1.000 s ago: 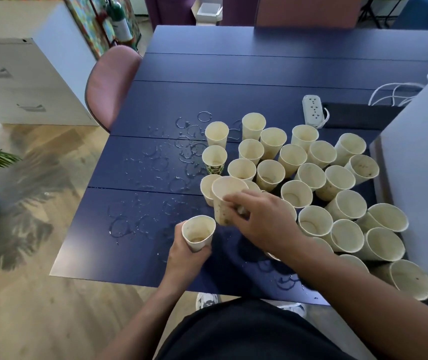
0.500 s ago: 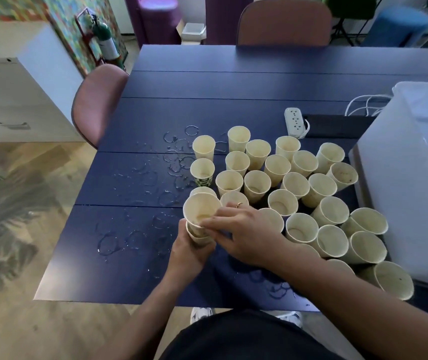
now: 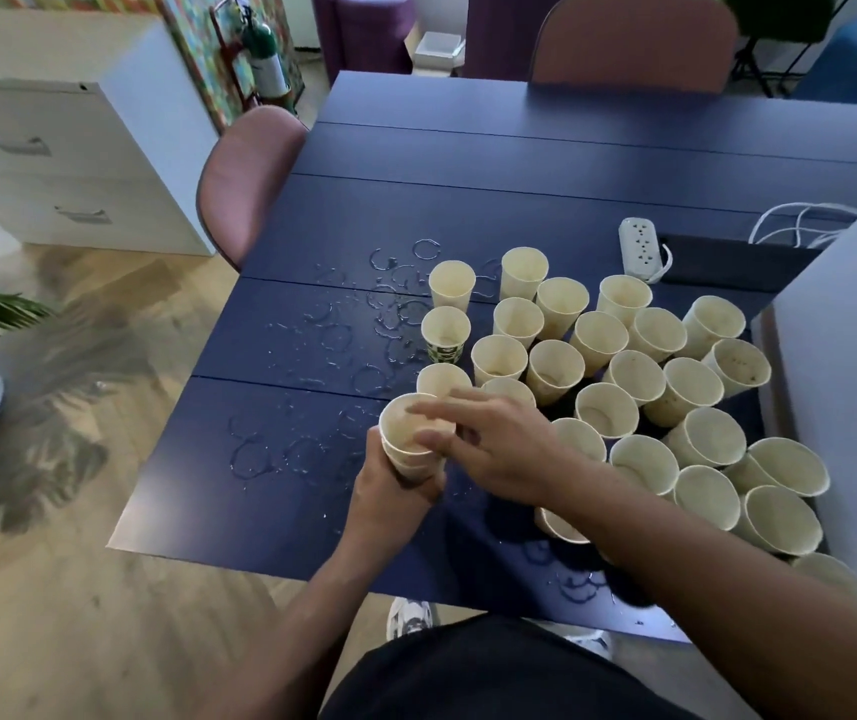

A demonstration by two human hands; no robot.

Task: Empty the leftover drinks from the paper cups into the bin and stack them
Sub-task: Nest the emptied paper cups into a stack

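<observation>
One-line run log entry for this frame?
phase: stacking | left hand: grips cup stack | right hand: fingers on stack rim | loose cups: many upright on table

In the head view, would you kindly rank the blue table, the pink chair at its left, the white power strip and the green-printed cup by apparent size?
1. blue table
2. pink chair
3. and 4. white power strip and green-printed cup: too similar to rank.

A white power strip (image 3: 641,248) lies near the tabletop's (image 3: 519,163) right edge, white cables (image 3: 800,220) coiled beyond it. A pink chair (image 3: 244,174) stands at the left edge, another (image 3: 634,41) at the far edge. A white drawer cabinet (image 3: 52,163) and fire extinguisher (image 3: 262,59) stand left.
</observation>
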